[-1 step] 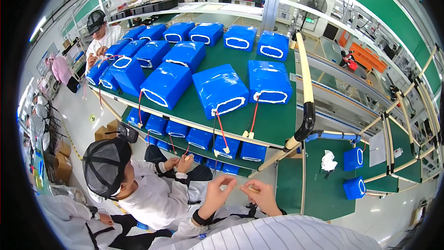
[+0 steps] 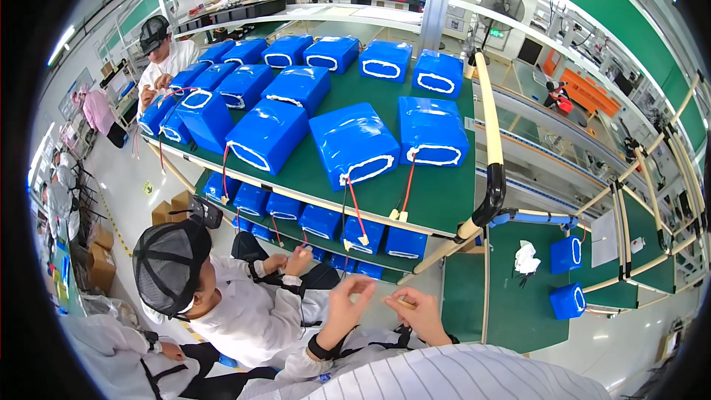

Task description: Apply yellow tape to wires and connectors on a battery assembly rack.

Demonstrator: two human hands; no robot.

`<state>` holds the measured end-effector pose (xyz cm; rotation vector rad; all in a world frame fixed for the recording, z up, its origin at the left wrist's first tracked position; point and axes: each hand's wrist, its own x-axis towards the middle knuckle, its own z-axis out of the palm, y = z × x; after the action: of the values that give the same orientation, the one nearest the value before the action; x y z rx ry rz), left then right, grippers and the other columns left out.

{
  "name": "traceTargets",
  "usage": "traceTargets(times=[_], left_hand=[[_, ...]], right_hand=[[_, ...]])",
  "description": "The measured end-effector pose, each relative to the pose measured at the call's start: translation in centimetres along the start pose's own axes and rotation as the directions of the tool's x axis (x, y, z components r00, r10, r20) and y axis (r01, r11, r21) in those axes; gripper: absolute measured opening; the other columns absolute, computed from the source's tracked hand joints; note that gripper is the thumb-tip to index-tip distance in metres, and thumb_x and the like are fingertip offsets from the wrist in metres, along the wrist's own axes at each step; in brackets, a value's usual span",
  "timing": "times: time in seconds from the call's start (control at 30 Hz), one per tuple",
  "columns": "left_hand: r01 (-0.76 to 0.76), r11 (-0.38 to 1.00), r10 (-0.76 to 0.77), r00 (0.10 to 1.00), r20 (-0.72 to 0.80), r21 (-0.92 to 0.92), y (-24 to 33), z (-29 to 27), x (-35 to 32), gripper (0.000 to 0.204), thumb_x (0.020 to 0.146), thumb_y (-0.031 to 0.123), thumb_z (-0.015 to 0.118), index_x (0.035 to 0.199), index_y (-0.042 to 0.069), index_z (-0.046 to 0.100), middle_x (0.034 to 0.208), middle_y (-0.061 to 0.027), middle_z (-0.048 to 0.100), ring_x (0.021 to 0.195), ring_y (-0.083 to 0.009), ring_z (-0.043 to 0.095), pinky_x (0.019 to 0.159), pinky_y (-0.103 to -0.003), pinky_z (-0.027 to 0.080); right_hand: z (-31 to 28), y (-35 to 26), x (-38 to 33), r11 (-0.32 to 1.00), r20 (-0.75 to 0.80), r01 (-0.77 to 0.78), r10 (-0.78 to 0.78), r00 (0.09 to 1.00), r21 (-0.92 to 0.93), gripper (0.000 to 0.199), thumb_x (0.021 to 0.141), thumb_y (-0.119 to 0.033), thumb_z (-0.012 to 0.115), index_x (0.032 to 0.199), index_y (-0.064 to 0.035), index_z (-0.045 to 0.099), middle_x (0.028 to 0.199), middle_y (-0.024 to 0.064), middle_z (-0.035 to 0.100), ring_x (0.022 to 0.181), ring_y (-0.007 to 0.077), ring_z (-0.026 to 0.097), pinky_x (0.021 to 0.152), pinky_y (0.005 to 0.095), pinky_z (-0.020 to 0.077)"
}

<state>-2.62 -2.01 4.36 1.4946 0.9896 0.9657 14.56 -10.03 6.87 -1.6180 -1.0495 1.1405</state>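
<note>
Low in the head view, both my hands are raised close together in front of my striped clothing. My right hand [image 2: 419,315] pinches a small tan, stick-like piece [image 2: 406,304] between thumb and fingers; its exact kind is unclear. To its left, my left hand [image 2: 345,312] is curled, with thumb and forefinger bent toward each other near that piece. Whatever sits at those fingertips is too small to make out. Beyond my hands, blue-wrapped battery packs [image 2: 354,142] with white-edged ends and red and black leads stand on a green shelf top [image 2: 348,89].
A lower shelf holds more blue packs [image 2: 321,221]. At my left sits a co-worker in a mesh cap [image 2: 172,259], hands busy; another person [image 2: 167,55] works at the far left. A pale pipe post [image 2: 487,111] rises at the shelf corner. Right, a green table [image 2: 511,304] bears two packs.
</note>
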Motion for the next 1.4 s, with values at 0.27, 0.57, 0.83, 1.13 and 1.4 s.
traceTargets(times=[0.27, 0.57, 0.83, 1.13, 1.4], left_hand=[[0.096, 0.891, -0.163, 0.98, -0.117, -0.444, 0.2, -3.4, 5.0, 0.027, 0.102, 0.02, 0.056, 0.117, -0.001, 0.064, 0.106, -0.0074, 0.068, 0.094, -0.015, 0.064, 0.085, -0.028, 0.051], [0.237, 0.708, -0.199, 0.971, 0.134, -0.665, -0.2, -3.4, 6.5, 0.028, 0.102, 0.027, 0.058, 0.115, 0.003, 0.065, 0.102, -0.0037, 0.066, 0.096, -0.0153, 0.062, 0.089, -0.03, 0.048], [0.29, 0.589, -0.125, 0.955, 0.269, -0.754, -0.1, -3.5, 6.8, 0.023, 0.099, 0.024, 0.062, 0.109, 0.003, 0.066, 0.098, -0.0035, 0.067, 0.093, -0.0149, 0.063, 0.088, -0.031, 0.05], [0.303, 0.56, -0.097, 0.948, 0.303, -0.771, 0.6, -3.4, 7.2, 0.016, 0.096, 0.018, 0.067, 0.105, 0.004, 0.067, 0.098, -0.0038, 0.069, 0.092, -0.0157, 0.065, 0.087, -0.031, 0.05], [0.319, 0.524, -0.047, 0.936, 0.348, -0.79, -0.3, -3.0, 7.9, 0.015, 0.094, 0.017, 0.069, 0.101, 0.004, 0.067, 0.098, -0.0055, 0.067, 0.095, -0.0166, 0.063, 0.09, -0.03, 0.047]], right_hand=[[0.4, 0.9, -0.2, 0.994, -0.008, -0.031, 0.032, 0.999, 0.106, 0.019, 0.089, -0.022, 0.076, 0.093, -0.0047, 0.07, 0.055, -0.0006, 0.059, 0.046, 0.0037, 0.051, 0.042, 0.0217, 0.0366], [0.5, 1.6, -0.6, 0.991, -0.041, -0.024, 0.03, 0.999, 0.131, 0.018, 0.09, -0.021, 0.075, 0.092, -0.0042, 0.069, 0.055, -0.0003, 0.06, 0.045, 0.0034, 0.049, 0.041, 0.0218, 0.0348], [0.3, 2.0, -0.6, 0.987, -0.041, -0.042, 0.049, 0.998, 0.153, 0.018, 0.09, -0.021, 0.075, 0.093, -0.0036, 0.069, 0.055, -0.0004, 0.059, 0.044, 0.0034, 0.048, 0.041, 0.0217, 0.0343], [0.1, 2.2, -0.3, 0.988, -0.02, -0.044, 0.048, 0.999, 0.148, 0.019, 0.09, -0.02, 0.075, 0.094, -0.0031, 0.068, 0.055, 0.0001, 0.059, 0.045, 0.0036, 0.048, 0.041, 0.0215, 0.0332], [0.3, 3.2, 0.7, 0.994, -0.043, -0.007, 0.012, 0.999, 0.106, 0.02, 0.088, -0.022, 0.077, 0.091, -0.0039, 0.069, 0.056, -0.0002, 0.06, 0.045, 0.0039, 0.05, 0.042, 0.0209, 0.0341]])
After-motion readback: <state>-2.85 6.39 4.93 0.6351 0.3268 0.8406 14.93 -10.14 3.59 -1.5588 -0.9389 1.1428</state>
